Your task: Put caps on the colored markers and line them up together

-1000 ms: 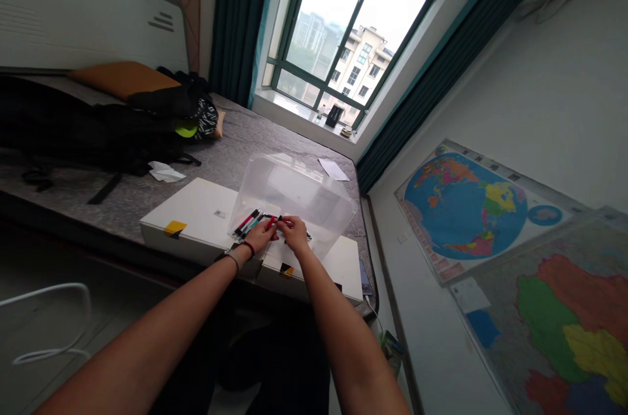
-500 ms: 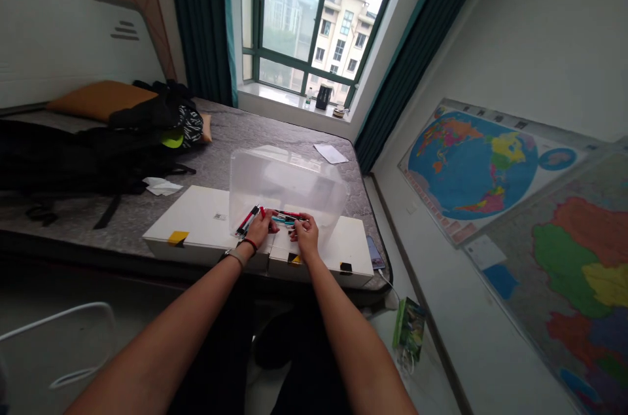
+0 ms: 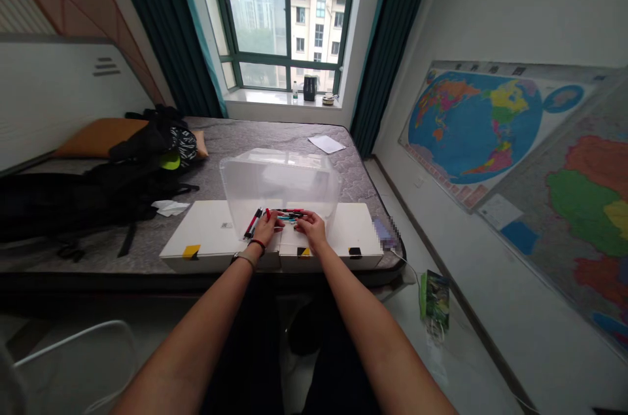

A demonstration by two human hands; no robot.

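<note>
My left hand has its fingers curled round a red pen at the front of a clear plastic bin. Just left of that hand, several red, black and white pens lie slanted in a bunch. My right hand is pinched at the right end of several dark, red and teal pens; what exactly its fingertips hold is too small to make out. The bin lies on its side, its opening towards me, on two white boxes.
The boxes rest at the front edge of a grey mattress. Black bags and a crumpled tissue lie left. A phone with a cable is at the right corner; a green packet is on the floor.
The view has turned and levelled, so the scene sits differently in the picture. Both hands remain at the pens, with only small finger movements.
</note>
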